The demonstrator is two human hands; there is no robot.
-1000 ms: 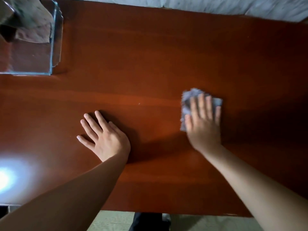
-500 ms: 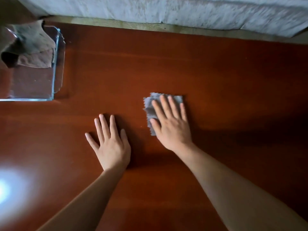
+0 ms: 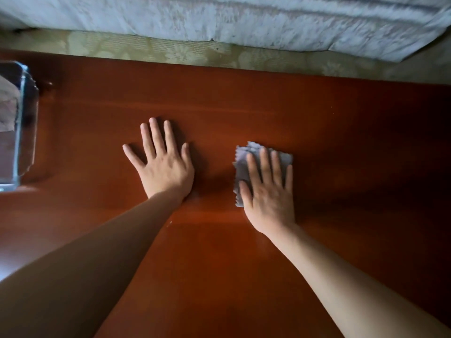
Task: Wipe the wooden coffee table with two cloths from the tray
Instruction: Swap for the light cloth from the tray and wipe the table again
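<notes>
The right hand (image 3: 268,191) lies flat, fingers spread, pressing the grey cloth (image 3: 244,158) onto the table (image 3: 317,118) near its middle; it grips nothing, just pins the cloth under palm and fingers. The left hand (image 3: 163,164) lies open and bare on the wood just beside it, bracing. To wipe well, the palm should press evenly so the small cloth does not slip out or bunch, and strokes should overlap along the grain, reaching the far edge and the dark right side. The glass tray (image 3: 24,123) stands at the left edge with a second cloth (image 3: 7,106) in it, seemingly unused.
</notes>
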